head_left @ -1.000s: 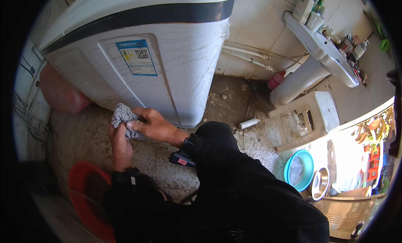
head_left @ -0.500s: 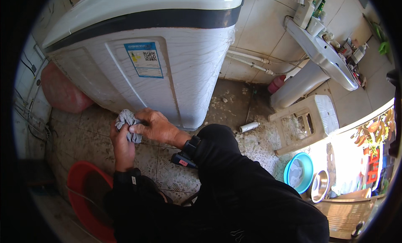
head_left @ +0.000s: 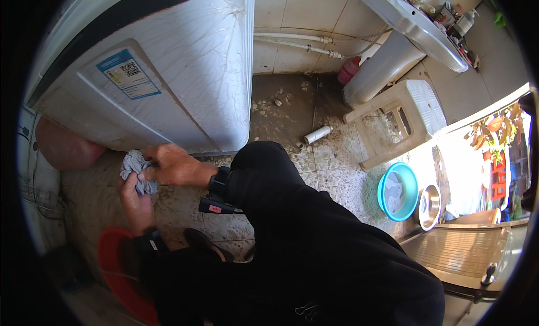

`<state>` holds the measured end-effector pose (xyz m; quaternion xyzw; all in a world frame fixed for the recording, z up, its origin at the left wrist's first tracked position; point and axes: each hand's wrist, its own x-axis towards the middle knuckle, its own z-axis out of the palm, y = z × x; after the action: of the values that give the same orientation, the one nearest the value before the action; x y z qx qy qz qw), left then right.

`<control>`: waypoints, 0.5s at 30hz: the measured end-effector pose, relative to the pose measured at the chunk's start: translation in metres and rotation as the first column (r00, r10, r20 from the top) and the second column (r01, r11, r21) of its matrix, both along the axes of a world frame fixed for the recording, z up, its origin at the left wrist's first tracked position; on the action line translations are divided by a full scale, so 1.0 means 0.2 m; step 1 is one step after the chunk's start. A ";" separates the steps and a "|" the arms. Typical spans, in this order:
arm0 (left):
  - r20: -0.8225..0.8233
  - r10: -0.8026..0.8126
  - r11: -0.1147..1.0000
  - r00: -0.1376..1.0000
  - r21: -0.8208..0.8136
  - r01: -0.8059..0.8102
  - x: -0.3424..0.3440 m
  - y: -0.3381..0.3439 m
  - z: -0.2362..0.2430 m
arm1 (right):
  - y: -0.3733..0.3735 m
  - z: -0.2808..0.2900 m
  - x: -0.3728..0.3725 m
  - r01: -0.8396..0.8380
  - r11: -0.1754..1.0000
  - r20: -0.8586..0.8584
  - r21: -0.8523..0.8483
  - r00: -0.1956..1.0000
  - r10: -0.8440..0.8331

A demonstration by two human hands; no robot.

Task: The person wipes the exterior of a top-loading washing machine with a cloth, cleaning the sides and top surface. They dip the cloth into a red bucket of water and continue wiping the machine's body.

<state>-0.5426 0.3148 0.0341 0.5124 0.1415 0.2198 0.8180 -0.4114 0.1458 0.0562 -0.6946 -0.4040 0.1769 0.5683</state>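
Note:
A crumpled grey cloth (head_left: 135,168) is bunched between my two hands, low in front of the washing machine (head_left: 185,73). My left hand (head_left: 135,200) grips it from below, the thumb pressed up against the folds. From the right side, my right hand (head_left: 175,165) closes its fingers on the same cloth. The machine's white side is wrapped in wrinkled clear film and bears a blue-edged label (head_left: 128,73). Part of the cloth is hidden behind the fingers.
A red tub (head_left: 115,258) stands by my left forearm. A pinkish rounded bundle (head_left: 64,143) lies left of the machine. To the right are a white stool (head_left: 429,104), a turquoise basin (head_left: 412,186), a metal bowl (head_left: 431,208), a pedestal sink (head_left: 382,68) and a white cylinder (head_left: 318,135).
The view has swung, so the machine and the room sit further left and tilted. Both hands still hold the cloth, now lower left in the picture.

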 end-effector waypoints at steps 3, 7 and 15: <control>-0.053 0.016 0.998 0.998 -0.063 -0.019 -0.02 0.00 0.00 | 0.02 -0.03 0.00 0.021 0.999 -0.014 -0.023 1.000 -0.022; -0.091 0.108 0.991 0.990 0.095 -0.099 -0.03 0.01 -0.04 | 0.02 -0.06 0.00 0.051 0.998 -0.011 -0.027 0.999 -0.051; -0.001 0.149 0.982 0.989 -0.115 -0.148 0.03 0.03 0.02 | 0.00 -0.08 0.04 -0.002 1.000 -0.135 -0.015 0.991 0.000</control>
<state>-0.5367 0.3214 0.0378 0.4517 0.1887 0.2738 0.8279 -0.4025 0.1451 0.0393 -0.6851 -0.3636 0.2269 0.5890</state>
